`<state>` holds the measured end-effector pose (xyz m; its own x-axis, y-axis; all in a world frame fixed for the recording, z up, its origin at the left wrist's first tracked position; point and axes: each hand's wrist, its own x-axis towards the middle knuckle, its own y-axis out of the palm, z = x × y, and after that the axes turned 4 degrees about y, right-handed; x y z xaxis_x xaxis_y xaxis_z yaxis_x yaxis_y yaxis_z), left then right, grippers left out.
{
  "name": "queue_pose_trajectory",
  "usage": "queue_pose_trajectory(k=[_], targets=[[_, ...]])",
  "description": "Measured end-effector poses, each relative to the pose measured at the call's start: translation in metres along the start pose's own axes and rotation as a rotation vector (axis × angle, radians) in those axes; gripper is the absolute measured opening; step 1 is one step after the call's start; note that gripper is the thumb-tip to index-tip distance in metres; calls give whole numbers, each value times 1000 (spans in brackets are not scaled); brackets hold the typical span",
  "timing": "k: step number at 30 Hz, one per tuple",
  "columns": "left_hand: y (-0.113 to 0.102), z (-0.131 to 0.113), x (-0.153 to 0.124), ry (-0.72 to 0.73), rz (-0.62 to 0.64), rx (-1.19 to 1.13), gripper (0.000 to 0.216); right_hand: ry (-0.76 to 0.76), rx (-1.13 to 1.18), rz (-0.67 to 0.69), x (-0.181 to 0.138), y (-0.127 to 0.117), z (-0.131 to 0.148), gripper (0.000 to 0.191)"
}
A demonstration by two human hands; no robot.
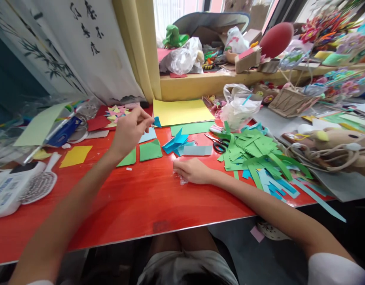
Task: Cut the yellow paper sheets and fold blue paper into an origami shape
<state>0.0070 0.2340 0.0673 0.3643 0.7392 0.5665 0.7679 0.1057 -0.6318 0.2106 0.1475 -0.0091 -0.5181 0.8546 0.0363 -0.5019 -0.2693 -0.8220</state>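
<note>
My left hand (130,128) is raised over the back of the red table (135,209), fingers pinched, with a small folded piece of blue paper (157,122) at the fingertips. Low on the tabletop, my right hand (195,171) is closed, its thumb and fingers together. A clear, crinkled bit (183,180) shows beneath those fingers; what they hold is hidden. Between the hands lie folded blue paper pieces (178,141), a pale blue strip (197,150) and a stack of green squares (150,150). Black-handled scissors (220,146) rest behind my right hand.
A heap of green paper strips (253,148) spreads to the right, with blue strips (277,184) in front. Yellow sheets (182,112) lie at the back. On the left are a white hairbrush (41,184), a yellow square (76,156) and small folded paper pieces (117,114).
</note>
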Motion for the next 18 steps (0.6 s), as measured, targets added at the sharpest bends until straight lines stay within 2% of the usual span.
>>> queue_pose_trajectory(k=[2,3,5,8,11,14,16,18], targets=[[8,11,21,-94,37,33,14,-11,-61,15,-1,2,-1,14],[16,17,29,-159,136,112,15,-13,-85,13,-1,3,-1,14],[35,27,42,-213,247,170,15,-20,-116,9,0,4,-1,16],[59,29,54,-257,260,285,29,-38,-128,9,-1,4,0,17],[73,13,61,-220,338,363,39,-43,-101,-5,-2,5,0,18],[80,-9,65,-156,447,420,26,-23,-29,-40,-2,7,0,18],[80,-23,65,-131,433,463,15,14,50,-85,-1,8,1,18],[74,-35,60,-102,327,481,15,63,132,-149,0,6,3,20]])
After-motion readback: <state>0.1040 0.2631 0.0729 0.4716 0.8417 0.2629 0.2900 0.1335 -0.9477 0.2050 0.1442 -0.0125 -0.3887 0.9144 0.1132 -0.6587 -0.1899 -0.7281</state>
